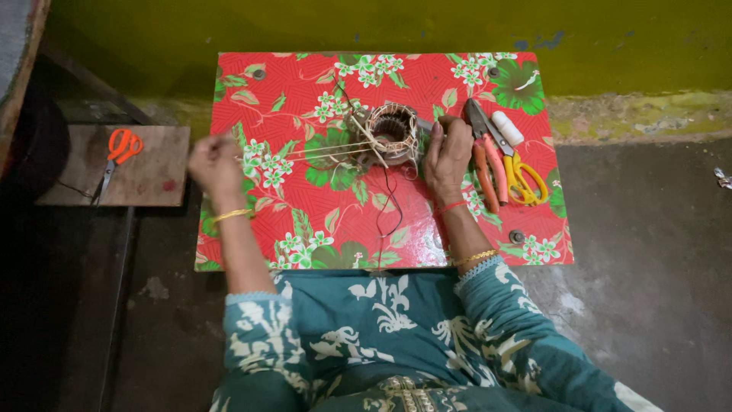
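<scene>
Head view: stator coil (392, 134) sits frame centre on red floral table (305, 221). Right hand (447, 156) touches its right side, fingers loosely curled, steadying. Left hand (216, 162), blurred, closed on pale thread (320, 149) stretched horizontally leftward from coil.

One wound motor stator (390, 133) on one red floral table (305, 229). Two pairs of scissors: orange-handled (118, 152), yellow-handled (526, 179). One pair of orange pliers (488, 164), one white spool (507, 128), one wooden board (156, 179), two hands.
</scene>
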